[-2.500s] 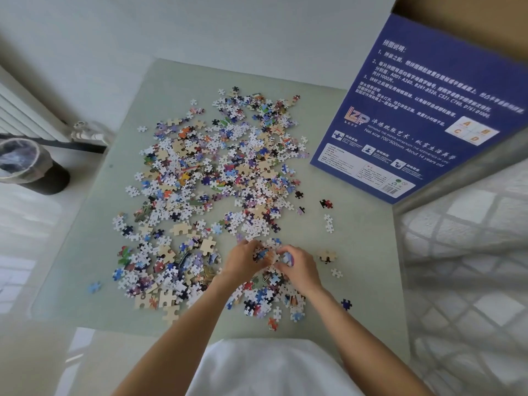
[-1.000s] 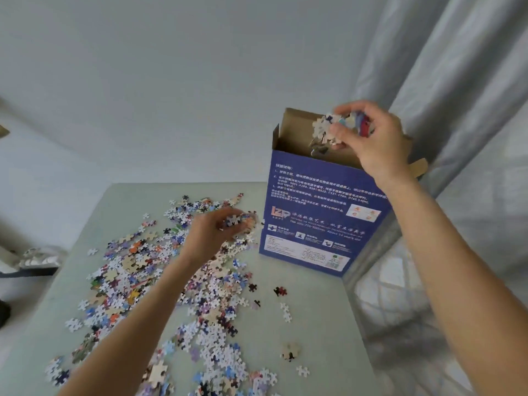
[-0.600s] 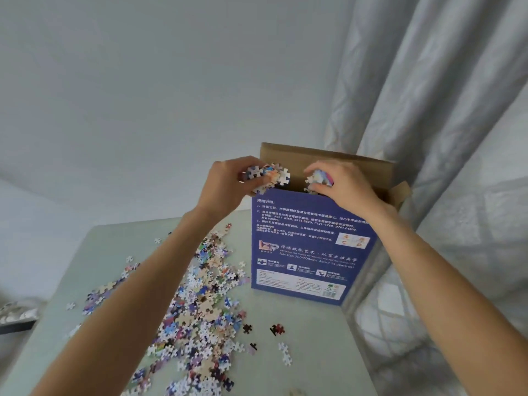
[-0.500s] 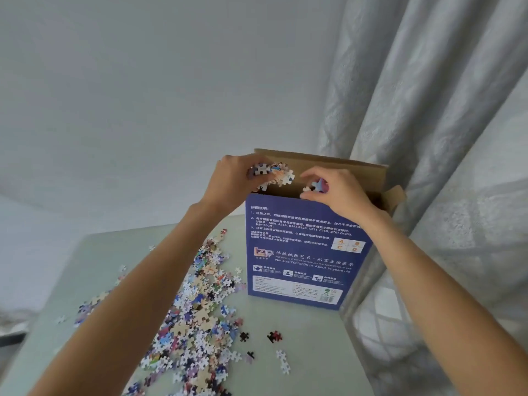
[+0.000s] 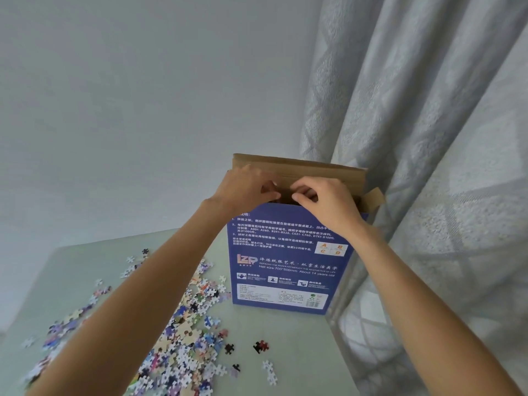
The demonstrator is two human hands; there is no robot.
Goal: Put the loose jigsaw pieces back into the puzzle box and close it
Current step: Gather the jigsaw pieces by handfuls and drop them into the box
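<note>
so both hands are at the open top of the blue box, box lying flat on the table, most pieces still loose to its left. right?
Not quite: the head view shows the box standing upright, not flat. The rest holds: left hand and right hand at its open top, pieces loose on the table to its left.

Soft, even daylight filters through the curtain [image 5: 414, 124]; faint shadows, slight blur, wide-angle bending at edges.

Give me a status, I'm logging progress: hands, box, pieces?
Left hand and right hand at the box opening, fingers curled, contents hidden. Top flap up. Many pieces on the table.
</note>
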